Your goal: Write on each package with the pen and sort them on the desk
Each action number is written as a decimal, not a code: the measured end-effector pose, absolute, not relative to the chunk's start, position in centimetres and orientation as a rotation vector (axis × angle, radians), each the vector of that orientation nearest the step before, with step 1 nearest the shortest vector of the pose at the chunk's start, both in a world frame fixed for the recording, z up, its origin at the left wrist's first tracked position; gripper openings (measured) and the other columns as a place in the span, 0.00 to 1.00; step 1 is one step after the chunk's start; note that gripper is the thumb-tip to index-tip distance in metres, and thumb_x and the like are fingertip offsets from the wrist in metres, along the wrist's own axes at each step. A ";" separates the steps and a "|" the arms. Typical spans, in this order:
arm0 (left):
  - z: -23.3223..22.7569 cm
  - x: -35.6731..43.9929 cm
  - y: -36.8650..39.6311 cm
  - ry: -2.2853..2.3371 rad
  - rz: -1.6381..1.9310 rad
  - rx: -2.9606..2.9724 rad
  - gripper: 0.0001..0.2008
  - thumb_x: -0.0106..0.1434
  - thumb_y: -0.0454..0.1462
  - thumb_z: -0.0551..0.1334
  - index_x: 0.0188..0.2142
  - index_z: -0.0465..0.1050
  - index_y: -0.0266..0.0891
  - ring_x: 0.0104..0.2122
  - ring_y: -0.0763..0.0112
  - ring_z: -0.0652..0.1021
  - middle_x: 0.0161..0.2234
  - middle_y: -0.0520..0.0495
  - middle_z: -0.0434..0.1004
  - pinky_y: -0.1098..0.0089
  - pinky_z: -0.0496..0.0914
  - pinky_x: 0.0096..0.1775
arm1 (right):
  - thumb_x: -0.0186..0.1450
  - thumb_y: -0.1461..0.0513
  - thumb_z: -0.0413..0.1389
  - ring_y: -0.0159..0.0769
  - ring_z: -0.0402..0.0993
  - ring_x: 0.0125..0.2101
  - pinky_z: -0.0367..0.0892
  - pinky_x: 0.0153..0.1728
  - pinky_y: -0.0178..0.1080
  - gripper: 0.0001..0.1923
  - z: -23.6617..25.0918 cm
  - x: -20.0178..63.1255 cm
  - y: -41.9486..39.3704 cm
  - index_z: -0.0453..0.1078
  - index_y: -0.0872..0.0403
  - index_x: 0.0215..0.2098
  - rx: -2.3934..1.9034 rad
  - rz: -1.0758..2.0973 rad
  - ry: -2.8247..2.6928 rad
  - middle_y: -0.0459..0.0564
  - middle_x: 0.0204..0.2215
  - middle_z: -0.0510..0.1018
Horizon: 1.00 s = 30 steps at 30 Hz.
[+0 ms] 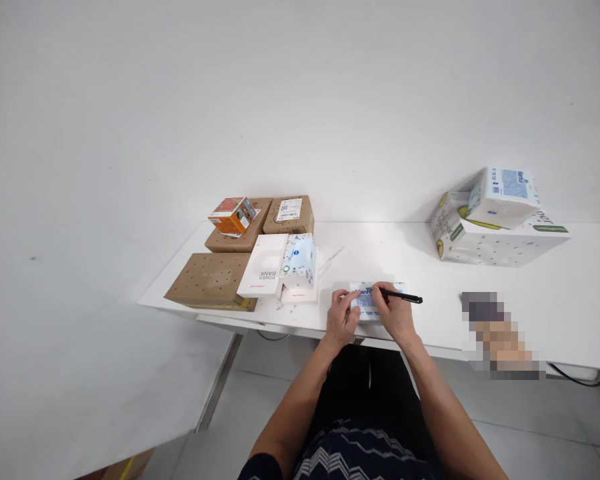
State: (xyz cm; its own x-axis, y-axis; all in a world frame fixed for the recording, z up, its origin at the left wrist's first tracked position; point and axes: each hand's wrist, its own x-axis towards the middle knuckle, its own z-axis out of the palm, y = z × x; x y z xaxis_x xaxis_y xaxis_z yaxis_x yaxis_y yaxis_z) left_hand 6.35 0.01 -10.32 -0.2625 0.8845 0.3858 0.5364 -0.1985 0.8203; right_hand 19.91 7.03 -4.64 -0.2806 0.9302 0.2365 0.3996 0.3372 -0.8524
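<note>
Slim black pen [403, 297] w/ soft plastic pack [369, 300]

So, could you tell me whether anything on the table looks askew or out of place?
The blue-printed white package at the far right lies tilted on the speckled white box, not flat. The orange box also sits crooked on a brown carton. Nothing looks spilled or damaged.

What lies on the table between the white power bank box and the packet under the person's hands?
A small blue-and-white packet beside the power bank box, then bare table up to the packet, per the head view.
</note>
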 end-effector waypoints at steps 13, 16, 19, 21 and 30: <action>-10.4 6.3 0.0 1.709 1.496 1.653 0.19 0.67 0.46 0.50 0.52 0.68 0.41 0.29 0.76 0.67 0.45 0.44 0.62 0.69 0.69 0.34 | 0.63 0.50 0.50 0.30 0.66 0.20 0.61 0.21 0.34 0.15 -3.4 23.7 7.6 0.63 0.53 0.32 -1.139 1.025 -1.007 0.46 0.26 0.73; -10.4 6.3 0.0 1.710 1.489 1.647 0.20 0.67 0.47 0.50 0.52 0.67 0.42 0.29 0.75 0.67 0.45 0.44 0.62 0.69 0.69 0.33 | 0.62 0.49 0.50 0.33 0.65 0.18 0.60 0.22 0.36 0.15 -4.4 27.1 9.0 0.64 0.52 0.32 -1.437 0.858 -1.215 0.44 0.19 0.70; -10.4 6.3 0.1 1.701 1.496 1.640 0.20 0.67 0.47 0.49 0.52 0.67 0.42 0.29 0.76 0.67 0.45 0.44 0.62 0.69 0.69 0.33 | 0.60 0.47 0.51 0.40 0.69 0.23 0.61 0.27 0.40 0.18 -6.1 29.3 10.0 0.67 0.53 0.32 -1.851 0.723 -1.707 0.48 0.19 0.72; -10.5 6.3 0.1 1.696 1.497 1.640 0.20 0.68 0.47 0.49 0.52 0.67 0.42 0.28 0.76 0.67 0.45 0.44 0.62 0.69 0.68 0.33 | 0.60 0.45 0.48 0.45 0.71 0.26 0.62 0.28 0.42 0.22 -7.0 29.6 10.2 0.69 0.53 0.38 -2.045 0.672 -1.908 0.52 0.22 0.75; -10.2 6.3 0.0 1.710 1.486 1.633 0.20 0.67 0.47 0.50 0.52 0.68 0.41 0.30 0.75 0.68 0.45 0.43 0.62 0.69 0.69 0.34 | 0.60 0.46 0.50 0.63 0.60 0.53 0.58 0.46 0.58 0.29 -7.6 31.9 8.8 0.69 0.58 0.50 -2.106 0.129 -1.744 0.69 0.52 0.66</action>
State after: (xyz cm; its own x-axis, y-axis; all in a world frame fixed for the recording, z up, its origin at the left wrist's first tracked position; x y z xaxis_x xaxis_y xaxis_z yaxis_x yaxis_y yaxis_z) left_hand 6.31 -0.03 -10.17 -0.2762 0.8765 0.3943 0.5124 -0.2127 0.8320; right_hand 31.85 8.84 -7.60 0.2167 0.9593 0.1809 0.9221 -0.1403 -0.3606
